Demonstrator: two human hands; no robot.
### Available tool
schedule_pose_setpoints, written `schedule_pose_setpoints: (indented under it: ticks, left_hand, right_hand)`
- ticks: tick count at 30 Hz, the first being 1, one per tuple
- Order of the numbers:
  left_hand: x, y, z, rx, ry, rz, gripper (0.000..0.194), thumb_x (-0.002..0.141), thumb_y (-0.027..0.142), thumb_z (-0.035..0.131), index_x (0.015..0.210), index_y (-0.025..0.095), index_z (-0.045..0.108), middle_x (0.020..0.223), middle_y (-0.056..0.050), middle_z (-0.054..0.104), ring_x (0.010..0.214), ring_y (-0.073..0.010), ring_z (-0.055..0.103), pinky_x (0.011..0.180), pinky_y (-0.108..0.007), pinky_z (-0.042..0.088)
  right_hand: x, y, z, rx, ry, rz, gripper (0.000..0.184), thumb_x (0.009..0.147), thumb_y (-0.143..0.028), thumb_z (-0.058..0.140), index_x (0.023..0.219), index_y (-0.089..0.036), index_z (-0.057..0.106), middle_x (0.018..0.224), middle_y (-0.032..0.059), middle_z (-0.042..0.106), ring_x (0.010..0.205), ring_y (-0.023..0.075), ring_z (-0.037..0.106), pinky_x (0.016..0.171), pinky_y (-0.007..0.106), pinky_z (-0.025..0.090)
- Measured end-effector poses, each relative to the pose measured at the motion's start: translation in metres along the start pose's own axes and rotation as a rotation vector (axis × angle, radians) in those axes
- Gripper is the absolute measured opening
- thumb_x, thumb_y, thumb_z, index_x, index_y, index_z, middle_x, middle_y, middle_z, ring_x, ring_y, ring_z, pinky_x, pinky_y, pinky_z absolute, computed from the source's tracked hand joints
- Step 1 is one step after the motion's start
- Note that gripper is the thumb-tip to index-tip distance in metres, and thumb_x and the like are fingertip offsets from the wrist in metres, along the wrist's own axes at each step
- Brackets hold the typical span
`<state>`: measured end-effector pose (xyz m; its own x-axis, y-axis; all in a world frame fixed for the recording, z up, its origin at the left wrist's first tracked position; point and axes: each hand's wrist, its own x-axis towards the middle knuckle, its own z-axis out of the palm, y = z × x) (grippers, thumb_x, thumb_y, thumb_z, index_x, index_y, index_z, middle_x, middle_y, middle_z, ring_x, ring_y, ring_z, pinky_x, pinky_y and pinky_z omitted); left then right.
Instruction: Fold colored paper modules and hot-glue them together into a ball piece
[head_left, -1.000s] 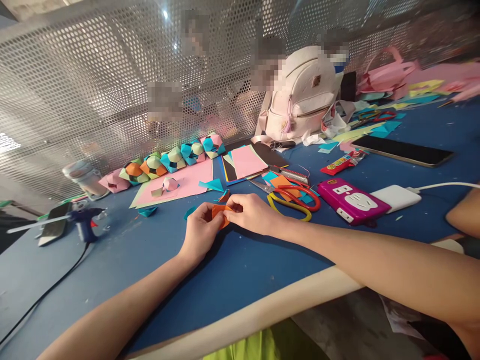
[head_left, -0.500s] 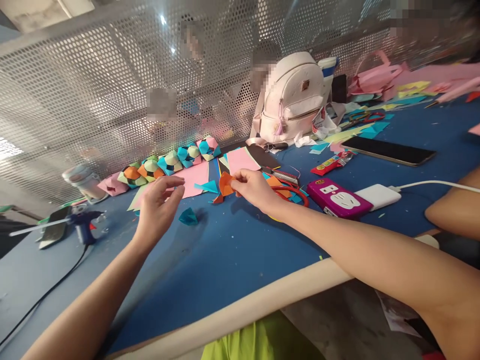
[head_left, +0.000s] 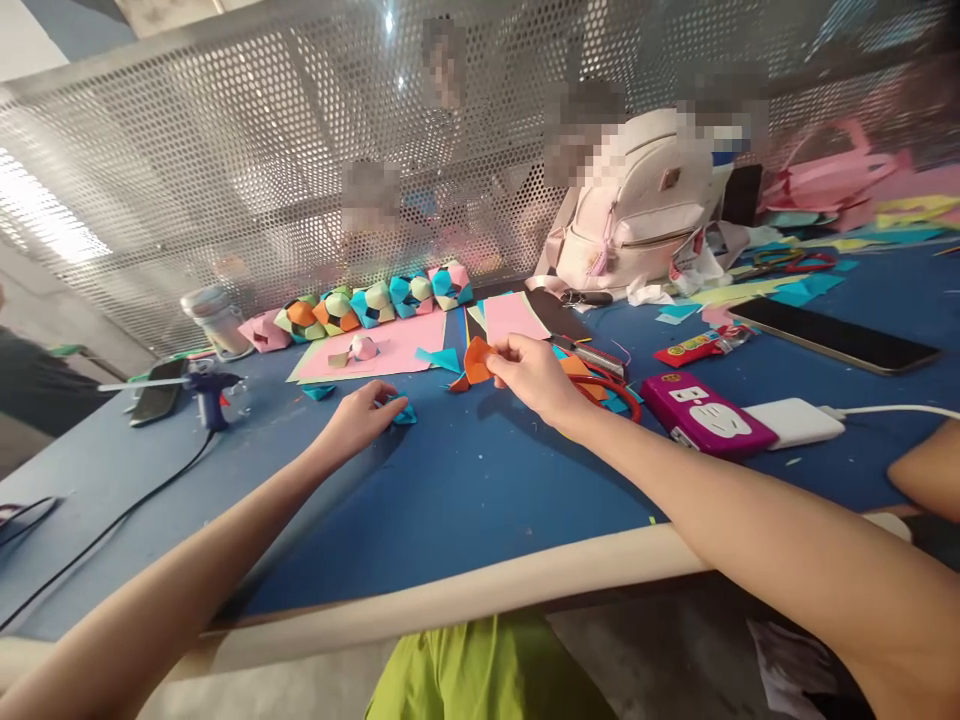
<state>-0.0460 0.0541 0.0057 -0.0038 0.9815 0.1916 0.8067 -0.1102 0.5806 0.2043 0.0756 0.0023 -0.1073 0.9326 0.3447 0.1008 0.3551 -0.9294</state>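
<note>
The head view is showing the left hand (head_left: 360,415) touching folded blue paper (head_left: 406,412) left of centre on the table (head_left: 450,510), its grip's closure unclear. Near centre, the right hand (head_left: 529,376) is pinching folded orange paper (head_left: 475,362); multicoloured paper balls (head_left: 373,303) are sitting beyond.

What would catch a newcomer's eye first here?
Probably the pale backpack, upright against the perforated metal screen, and the row of multicoloured folded-paper balls to its left. Nearer, the magenta socket block stands out on the blue table, as does the orange folded paper in the right hand.
</note>
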Motion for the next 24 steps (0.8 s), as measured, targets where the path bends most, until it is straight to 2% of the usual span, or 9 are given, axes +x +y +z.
schedule_pose_setpoints:
  ticks: [3,6,11,19,22,24]
  left_hand:
    - [0.003,0.0,0.006,-0.004,0.041,0.025,0.02,0.059,0.031,0.066,0.078,0.022,0.067,0.08,-0.006,0.071,0.073,-0.0237,0.061,0.065,-0.031,0.043]
    - [0.003,-0.003,0.009,-0.036,0.049,0.047,0.019,0.056,0.024,0.061,0.074,0.023,0.067,0.075,-0.003,0.07,0.071,-0.0231,0.06,0.066,-0.031,0.043]
    - [-0.001,-0.001,0.011,-0.155,0.099,0.048,0.018,0.061,0.027,0.058,0.076,0.02,0.066,0.069,-0.001,0.066,0.067,-0.0201,0.059,0.065,-0.031,0.044]
    - [-0.009,0.042,0.023,-0.49,0.106,0.014,0.015,0.065,0.026,0.06,0.077,0.018,0.063,0.065,-0.001,0.065,0.059,-0.0163,0.061,0.059,-0.029,0.048]
    - [-0.014,0.047,0.027,-0.653,0.139,-0.001,0.014,0.063,0.025,0.064,0.075,0.017,0.063,0.065,0.0,0.066,0.061,-0.0159,0.061,0.06,-0.028,0.048]
    - [-0.018,0.046,0.029,-0.686,0.147,-0.01,0.014,0.063,0.024,0.064,0.075,0.018,0.063,0.067,0.001,0.066,0.062,-0.0152,0.061,0.061,-0.027,0.048]
  right_hand:
    - [0.001,0.001,0.0,0.01,0.002,-0.021,0.008,0.073,-0.024,0.054,0.067,-0.019,0.052,0.061,-0.004,0.052,0.051,0.009,0.048,0.052,0.024,0.036]
    - [0.001,0.003,0.001,0.023,-0.014,-0.021,0.007,0.073,-0.025,0.056,0.072,-0.019,0.053,0.063,-0.004,0.054,0.051,0.0088,0.049,0.051,0.024,0.038]
    - [0.0,0.006,0.006,0.03,-0.06,-0.018,0.01,0.073,-0.027,0.056,0.076,-0.018,0.054,0.067,-0.0035,0.057,0.049,0.0082,0.05,0.051,0.023,0.039]
    - [-0.007,0.004,0.005,-0.005,-0.109,-0.013,0.011,0.073,-0.029,0.055,0.074,-0.019,0.053,0.06,-0.0048,0.054,0.051,0.0099,0.051,0.053,0.024,0.039]
    - [-0.005,0.007,0.005,-0.001,-0.086,-0.006,0.012,0.073,-0.03,0.055,0.073,-0.019,0.052,0.059,-0.0052,0.053,0.05,0.01,0.05,0.052,0.024,0.039]
    - [-0.004,0.008,0.006,-0.001,-0.081,-0.005,0.013,0.073,-0.031,0.056,0.074,-0.019,0.053,0.06,-0.0049,0.053,0.05,0.0098,0.051,0.052,0.024,0.04]
